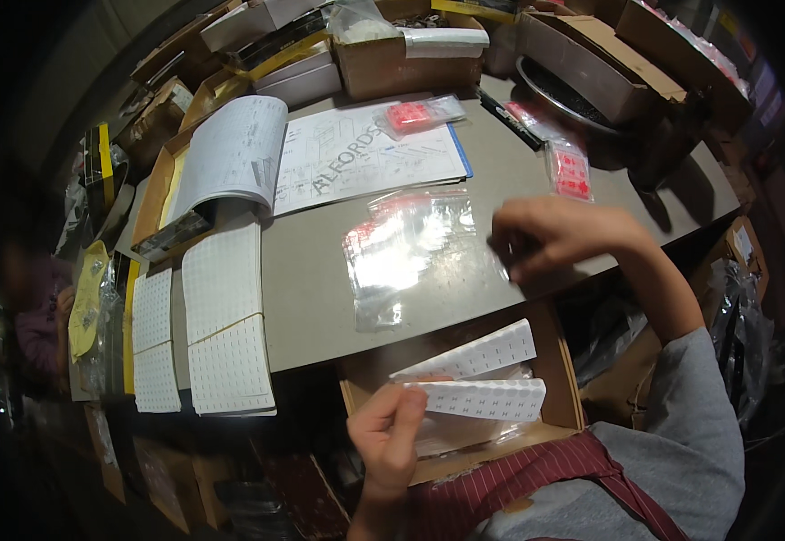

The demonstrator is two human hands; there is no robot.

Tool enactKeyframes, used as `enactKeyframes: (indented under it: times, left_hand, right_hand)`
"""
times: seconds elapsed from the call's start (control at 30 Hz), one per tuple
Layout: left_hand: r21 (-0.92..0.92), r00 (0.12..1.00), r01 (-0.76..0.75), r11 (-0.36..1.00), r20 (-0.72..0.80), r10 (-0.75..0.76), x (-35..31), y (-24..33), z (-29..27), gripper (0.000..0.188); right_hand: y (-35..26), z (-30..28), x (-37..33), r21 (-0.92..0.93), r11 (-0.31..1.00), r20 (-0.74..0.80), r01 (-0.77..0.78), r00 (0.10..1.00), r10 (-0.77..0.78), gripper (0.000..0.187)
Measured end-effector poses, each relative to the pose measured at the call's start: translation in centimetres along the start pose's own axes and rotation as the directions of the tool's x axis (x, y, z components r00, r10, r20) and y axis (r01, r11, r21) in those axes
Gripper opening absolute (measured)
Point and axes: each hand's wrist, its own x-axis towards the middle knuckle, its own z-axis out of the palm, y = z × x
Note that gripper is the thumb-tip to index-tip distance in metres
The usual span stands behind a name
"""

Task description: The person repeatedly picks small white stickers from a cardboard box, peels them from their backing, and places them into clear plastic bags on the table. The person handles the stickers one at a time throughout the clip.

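Near the table's front edge, my left hand (391, 433) pinches a folded sheet of small round stickers (483, 398) between thumb and fingers. The sheet's two printed halves fan out to the right, above an open cardboard box (575, 397) with clear plastic inside. My right hand (541, 236) is over the table with its fingers curled inward; the fingertips are dark and slightly blurred, and what they hold, if anything, is hidden. Just left of it lie clear plastic zip bags (410, 257), overlapping and shiny, with red showing at their left edge.
Two banded stacks of printed label sheets (224, 329) (153, 338) lie at the table's left. Behind are a drawing sheet (320, 162), a curled pad (235, 158), red-packed bags (569, 171), a black marker (511, 122) and a round black tray (564, 95). Cardboard boxes (408, 68) line the back.
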Motion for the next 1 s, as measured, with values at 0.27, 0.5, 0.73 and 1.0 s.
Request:
enactKeyframes:
  times: [0.27,0.5,0.73,1.0]
  left_hand:
    - [0.193,0.998,-0.016,0.981,0.07,0.002,0.6,1.4,1.1,0.024]
    - [0.433,0.956,-0.237,0.87,0.262,0.129,0.8,0.3,2.2,0.012]
    - [0.427,0.956,-0.233,0.874,0.267,0.124,1.3,-0.4,2.3,0.014]
    - [0.265,0.972,0.073,0.961,0.197,-0.128,1.8,-1.8,2.2,0.021]
  right_hand:
    - [-7.1,1.5,-1.6,0.055,0.957,-0.315,0.285,0.915,-0.254,0.017]
    - [-8.9,6.5,0.5,-0.24,0.837,-0.266,0.491,0.796,-0.543,0.037]
    - [-8.2,6.2,0.2,-0.247,0.825,-0.153,0.508,0.821,-0.551,0.043]
    - [-1.7,1.8,3.5,-0.088,0.981,-0.33,0.175,0.924,-0.194,0.038]
